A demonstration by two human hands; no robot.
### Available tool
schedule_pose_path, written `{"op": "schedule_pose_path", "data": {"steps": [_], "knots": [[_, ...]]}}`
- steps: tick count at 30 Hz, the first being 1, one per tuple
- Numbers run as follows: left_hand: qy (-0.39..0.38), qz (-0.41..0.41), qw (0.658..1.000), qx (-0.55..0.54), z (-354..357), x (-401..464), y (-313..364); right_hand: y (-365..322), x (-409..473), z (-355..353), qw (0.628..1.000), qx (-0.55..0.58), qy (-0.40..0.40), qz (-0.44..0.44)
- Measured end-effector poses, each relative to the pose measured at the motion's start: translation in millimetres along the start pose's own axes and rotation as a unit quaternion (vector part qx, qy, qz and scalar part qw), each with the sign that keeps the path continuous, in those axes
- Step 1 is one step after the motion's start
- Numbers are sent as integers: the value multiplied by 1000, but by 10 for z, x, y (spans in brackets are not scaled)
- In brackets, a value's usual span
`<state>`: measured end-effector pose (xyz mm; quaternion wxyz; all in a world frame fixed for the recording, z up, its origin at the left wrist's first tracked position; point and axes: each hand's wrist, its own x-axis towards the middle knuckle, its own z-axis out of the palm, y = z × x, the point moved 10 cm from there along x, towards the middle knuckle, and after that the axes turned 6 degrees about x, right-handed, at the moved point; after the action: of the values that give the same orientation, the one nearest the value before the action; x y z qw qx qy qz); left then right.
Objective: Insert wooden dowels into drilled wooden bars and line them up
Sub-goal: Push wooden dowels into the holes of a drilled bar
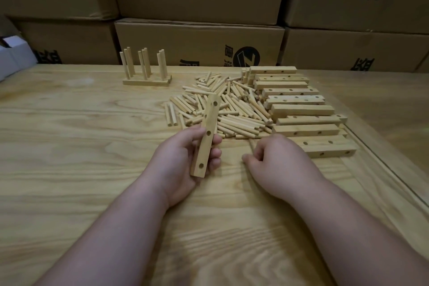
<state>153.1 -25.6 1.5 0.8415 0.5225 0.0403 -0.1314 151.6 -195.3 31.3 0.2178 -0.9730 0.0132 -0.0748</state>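
The left hand [185, 158] grips one drilled bar [207, 137] at its lower half, fingers curled round it, and holds it tilted above the middle of the table [69, 146] with the drilled face toward the camera; every hole that shows on it is bare, so no dowel has gone in yet. The right hand [276, 160] rests on the table just beside it, fingers loosely curled under; whether it pinches a dowel I cannot tell, since nothing shows between the fingertips.

Done so far, as far as can be seen: near the far edge, left of centre, a small group of finished bars [147, 81] lies side by side with dowels standing upright in them (three bars, I think, though they overlap and the count is unsure). They sit flush against each other, which looks like the lining-up the task asks for.

Left to do is most of the job. The loose dowel pile [222, 109] spreads over the table's middle toward the far edge, and the stack of empty bars [299, 111] runs along the right edge beside it, touching the pile. I judge the work at an early stage: the bar in hand needs its dowels, then a place in the row.

Cardboard boxes [199, 42] stand stacked behind the far edge.
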Motion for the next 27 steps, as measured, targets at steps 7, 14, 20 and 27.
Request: {"op": "schedule_pose_path", "data": {"steps": [7, 14, 20, 27], "knots": [[-9, -4, 1000, 2, -40, 40, 15, 84, -44, -4, 998, 50, -39, 24], [-7, -14, 1000, -18, -103, 60, 38, -80, -18, -99, 970, 234, 58, -41], [23, -11, 999, 29, -180, 62, 17, -218, -28, -44, 943, 314, 68, -87], [69, 19, 995, 72, -272, 88, 61, -233, -35, -167, 922, 349, 115, -125]]}}
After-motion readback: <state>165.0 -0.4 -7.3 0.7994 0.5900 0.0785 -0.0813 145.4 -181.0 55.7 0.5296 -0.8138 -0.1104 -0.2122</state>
